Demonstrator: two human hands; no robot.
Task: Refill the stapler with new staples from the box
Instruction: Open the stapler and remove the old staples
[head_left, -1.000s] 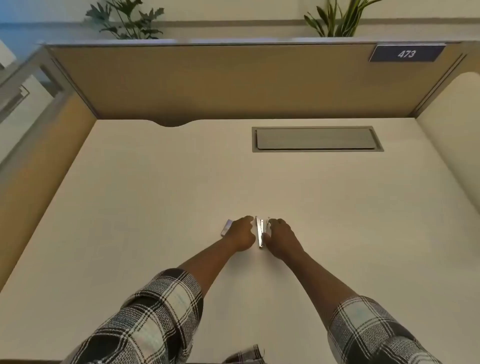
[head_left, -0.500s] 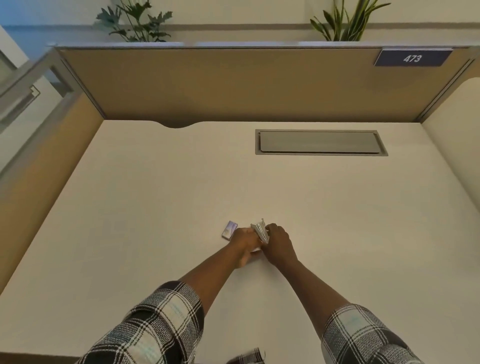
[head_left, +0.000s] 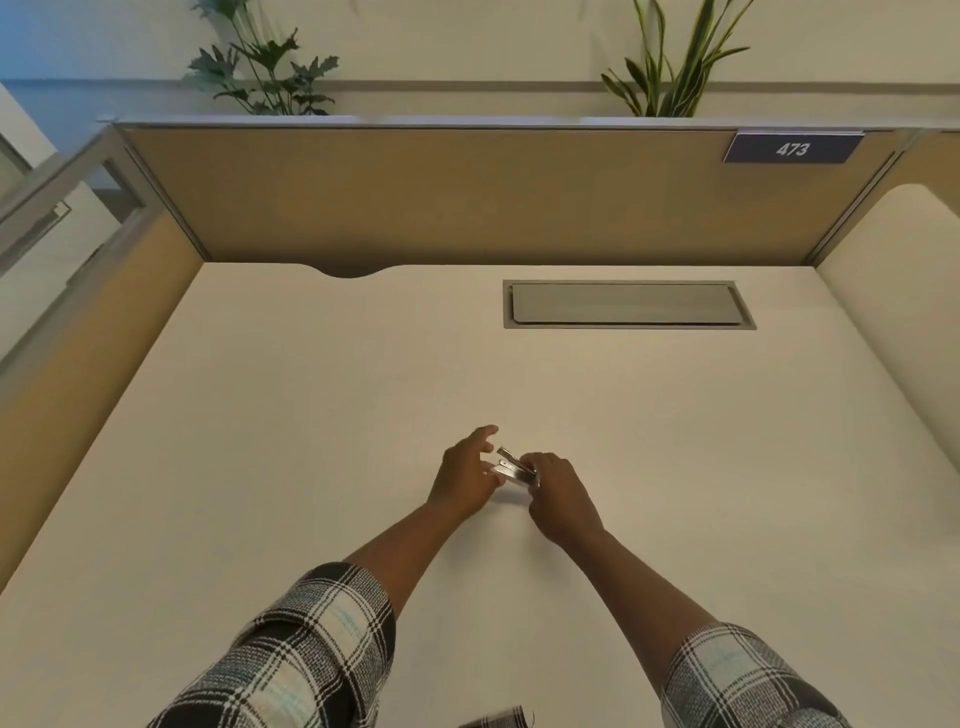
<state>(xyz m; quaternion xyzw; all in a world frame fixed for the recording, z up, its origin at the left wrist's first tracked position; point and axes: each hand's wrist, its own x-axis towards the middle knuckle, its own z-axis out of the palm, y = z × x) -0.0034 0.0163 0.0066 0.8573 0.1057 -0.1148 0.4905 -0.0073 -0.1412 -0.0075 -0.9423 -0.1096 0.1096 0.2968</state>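
A small silver stapler (head_left: 511, 466) is held just above the cream desk (head_left: 311, 415), lying crosswise between my hands with its top arm lifted apart from its base. My right hand (head_left: 558, 493) grips its right end. My left hand (head_left: 465, 475) touches its left end with thumb and lower fingers, while the index finger points forward, away from the stapler. The staple box is hidden behind my left hand.
A grey cable hatch (head_left: 628, 304) is set into the desk at the back right. Tan partition walls (head_left: 441, 197) close the back and left sides, with a "473" sign (head_left: 792, 148) and plants behind. A curved white panel (head_left: 893, 291) stands at the right.
The stapler was lifted off the desk and turned from pointing away from me to lying crosswise. My left hand has moved over the staple box, which showed to its left before.
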